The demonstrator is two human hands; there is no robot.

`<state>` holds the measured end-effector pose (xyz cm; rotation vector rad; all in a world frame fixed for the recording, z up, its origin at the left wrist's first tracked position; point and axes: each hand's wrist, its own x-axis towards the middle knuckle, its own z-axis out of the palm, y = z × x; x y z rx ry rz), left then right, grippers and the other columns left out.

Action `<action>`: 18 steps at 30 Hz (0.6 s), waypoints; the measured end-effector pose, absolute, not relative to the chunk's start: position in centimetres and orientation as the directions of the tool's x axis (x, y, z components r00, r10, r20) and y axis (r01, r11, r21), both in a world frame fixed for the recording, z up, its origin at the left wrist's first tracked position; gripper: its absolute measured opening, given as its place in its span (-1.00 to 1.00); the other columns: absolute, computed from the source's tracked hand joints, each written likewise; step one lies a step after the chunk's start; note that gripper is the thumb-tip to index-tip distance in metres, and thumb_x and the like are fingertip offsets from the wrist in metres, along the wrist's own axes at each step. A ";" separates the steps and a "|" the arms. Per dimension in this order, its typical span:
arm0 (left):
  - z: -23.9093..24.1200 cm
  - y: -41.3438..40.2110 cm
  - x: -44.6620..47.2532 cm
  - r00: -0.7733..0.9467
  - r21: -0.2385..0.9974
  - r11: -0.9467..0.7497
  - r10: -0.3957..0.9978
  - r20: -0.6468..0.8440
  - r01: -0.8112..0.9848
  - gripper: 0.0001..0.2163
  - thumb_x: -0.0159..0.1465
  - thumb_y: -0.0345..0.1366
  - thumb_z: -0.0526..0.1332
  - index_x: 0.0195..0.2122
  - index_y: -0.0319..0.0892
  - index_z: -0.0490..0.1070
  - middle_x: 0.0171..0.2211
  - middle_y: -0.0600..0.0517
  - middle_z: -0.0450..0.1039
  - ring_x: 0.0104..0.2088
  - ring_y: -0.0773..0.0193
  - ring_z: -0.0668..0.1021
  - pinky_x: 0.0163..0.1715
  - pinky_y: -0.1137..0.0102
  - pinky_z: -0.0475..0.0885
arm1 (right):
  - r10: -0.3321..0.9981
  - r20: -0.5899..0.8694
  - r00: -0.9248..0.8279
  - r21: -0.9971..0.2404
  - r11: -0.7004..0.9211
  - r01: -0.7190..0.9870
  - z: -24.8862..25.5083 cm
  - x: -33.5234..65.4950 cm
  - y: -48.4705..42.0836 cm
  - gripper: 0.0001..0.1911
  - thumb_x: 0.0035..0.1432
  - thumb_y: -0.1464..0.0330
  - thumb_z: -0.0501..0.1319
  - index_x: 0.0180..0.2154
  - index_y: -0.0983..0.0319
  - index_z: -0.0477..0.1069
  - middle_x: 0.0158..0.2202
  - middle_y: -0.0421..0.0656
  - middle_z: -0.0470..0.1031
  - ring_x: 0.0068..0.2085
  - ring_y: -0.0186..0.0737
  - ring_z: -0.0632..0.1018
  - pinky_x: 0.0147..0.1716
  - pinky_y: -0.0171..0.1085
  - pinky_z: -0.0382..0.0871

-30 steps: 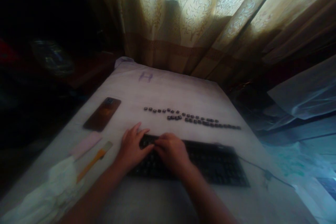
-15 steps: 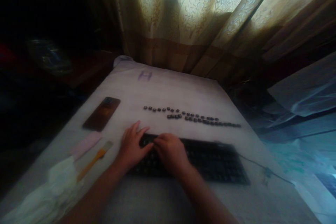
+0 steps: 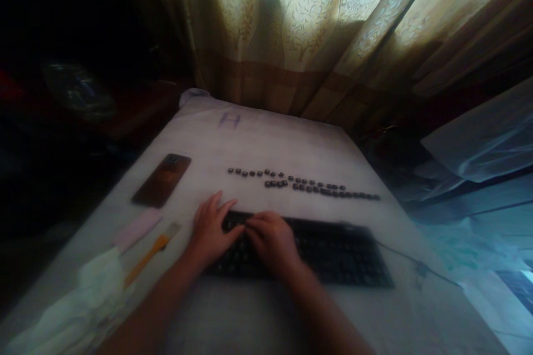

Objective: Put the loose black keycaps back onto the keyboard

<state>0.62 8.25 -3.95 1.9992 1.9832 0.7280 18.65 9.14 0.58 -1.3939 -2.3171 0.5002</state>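
Note:
A black keyboard (image 3: 333, 255) lies across the pale table (image 3: 270, 144) in front of me. My left hand (image 3: 210, 230) rests on the keyboard's left end, fingers stretched out and apart. My right hand (image 3: 270, 241) sits just to its right over the keys, with the fingers bent and drawn together at the top-left rows; what they pinch is hidden. Beyond the keyboard, several loose dark keycaps (image 3: 308, 186) lie in rough rows on the table.
A dark phone (image 3: 161, 179) lies at the left. Nearer me lie a pink flat piece (image 3: 137, 230), an orange-handled brush (image 3: 150, 252) and a white cloth (image 3: 95, 288). The keyboard's cable (image 3: 416, 269) runs off right. A patterned curtain (image 3: 316, 22) hangs behind the table.
Both hands stay on the keyboard's left part with only slight finger shifts. The view has drifted a little.

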 end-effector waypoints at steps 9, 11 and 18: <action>-4.0 8.3 0.7 -0.043 0.472 -0.058 0.979 0.201 0.880 -0.51 0.18 -0.07 0.28 0.14 -0.06 0.37 0.28 -0.18 0.18 0.27 -0.12 0.26 0.25 -0.06 0.13 | 0.880 0.113 -0.462 -0.415 0.464 0.783 1.2 18.6 9.3 -0.80 0.21 0.42 0.22 -0.17 0.19 0.60 -0.16 -0.10 0.58 -0.14 -0.15 0.53 -0.09 -0.24 0.38; -4.0 8.3 0.7 -0.044 0.464 -0.058 0.978 0.206 0.884 -0.50 0.17 -0.08 0.30 0.14 -0.06 0.37 0.28 -0.18 0.19 0.27 -0.13 0.26 0.25 -0.06 0.14 | 0.880 0.110 -0.461 -0.395 0.465 0.792 1.3 18.5 9.2 -0.80 0.22 0.42 0.22 -0.17 0.18 0.60 -0.16 -0.10 0.58 -0.14 -0.15 0.53 -0.09 -0.24 0.37; -3.9 8.2 0.9 -0.044 0.443 -0.056 0.976 0.213 0.895 -0.49 0.17 -0.03 0.29 0.13 -0.06 0.36 0.29 -0.18 0.17 0.28 -0.11 0.26 0.25 -0.07 0.13 | 0.873 0.114 -0.473 -0.352 0.481 0.803 1.5 18.3 9.2 -0.83 0.22 0.43 0.22 -0.24 0.19 0.61 -0.20 -0.10 0.59 -0.17 -0.14 0.54 -0.14 -0.23 0.39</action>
